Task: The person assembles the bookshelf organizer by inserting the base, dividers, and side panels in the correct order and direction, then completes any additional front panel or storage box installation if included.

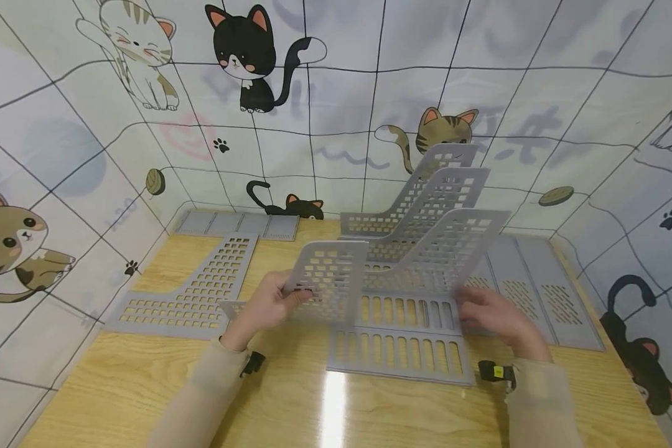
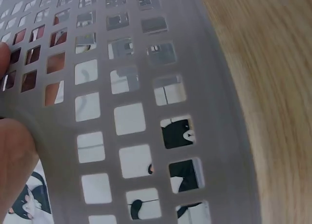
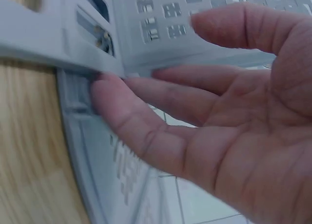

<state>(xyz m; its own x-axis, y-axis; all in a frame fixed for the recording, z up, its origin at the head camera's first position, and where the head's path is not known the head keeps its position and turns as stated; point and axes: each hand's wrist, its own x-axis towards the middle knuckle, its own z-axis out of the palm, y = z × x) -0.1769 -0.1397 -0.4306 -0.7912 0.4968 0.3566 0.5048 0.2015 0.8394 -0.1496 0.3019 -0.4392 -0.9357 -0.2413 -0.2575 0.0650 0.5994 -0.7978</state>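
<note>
My left hand (image 1: pixel 266 305) pinches a grey perforated side panel (image 2: pixel 219 136), its thumb on the near face and fingers behind. The panel stands upright over the left side of a grey slotted base (image 1: pixel 400 375). Three similar panels stand in a row on the base; the nearest upright panel (image 1: pixel 481 233) rises beside my right hand (image 1: pixel 493 314). In the right wrist view, the right hand's fingers are extended, fingertips right at the base's edge, with the thumb apart and nothing gripped.
Another perforated panel (image 1: pixel 250 249) lies flat on the wooden table (image 1: pixel 280 398) at the left. Behind it is a ribbed grey panel (image 1: pixel 224 224). A larger grey sheet (image 1: pixel 537 267) with slanted slots lies at the right. Cat-print walls (image 1: pixel 341 93) enclose the back and sides.
</note>
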